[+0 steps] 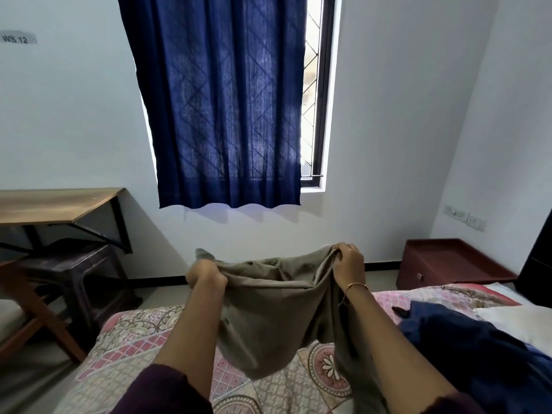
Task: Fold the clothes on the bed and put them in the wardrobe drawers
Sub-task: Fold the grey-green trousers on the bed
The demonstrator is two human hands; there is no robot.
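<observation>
The bed [143, 348] is covered by a patterned pink and beige spread and fills the lower part of the view. A dark blue curtain [221, 109] is hung over the window on the far wall. A wooden desk [59, 204] is seen at the left, with a dark stool [74, 270] beneath it; a reddish bedside cabinet [448, 264] is placed at the right by the wall.

A heap of dark blue clothing [478, 354] is left on the bed at the right, beside a white pillow [519, 321].

An olive-grey garment [268, 309] is held up above the bed between both arms. Its upper edge is stretched from hand to hand and sags slightly in the middle; the rest is hung down below the grip, the lower hem reaching the spread.

The left hand [206, 274] is clenched round the left end of that edge. The right hand [348, 262] is clenched round a bunched fold at the right end. A thin bracelet [355, 284] is worn on the right wrist.
</observation>
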